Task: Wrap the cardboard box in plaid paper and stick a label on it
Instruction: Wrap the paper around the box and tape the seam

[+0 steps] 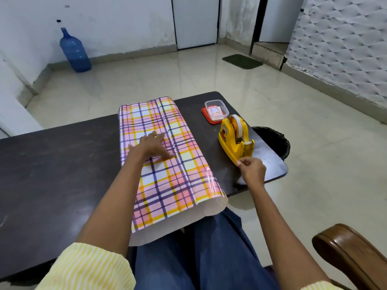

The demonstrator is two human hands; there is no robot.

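Plaid paper [178, 164] in pink, yellow and purple lies folded round the box on the dark table [52, 164]; the box itself is hidden under it. The paper's open near end hangs past the table edge over my lap. My left hand [151, 146] presses flat on the paper beside the overlapping seam, fingers spread. My right hand [250, 166] pinches something small, likely a strip of clear tape, just below the cutter of the yellow tape dispenser [234, 139]. A clear tub [216, 108] on a red lid holds small labels.
A black bin [274, 141] stands beyond the table's right edge. A wooden chair arm [351, 254] is at the lower right. A blue water bottle [74, 52] stands by the far wall and a green mat [241, 61] lies on the tiled floor.
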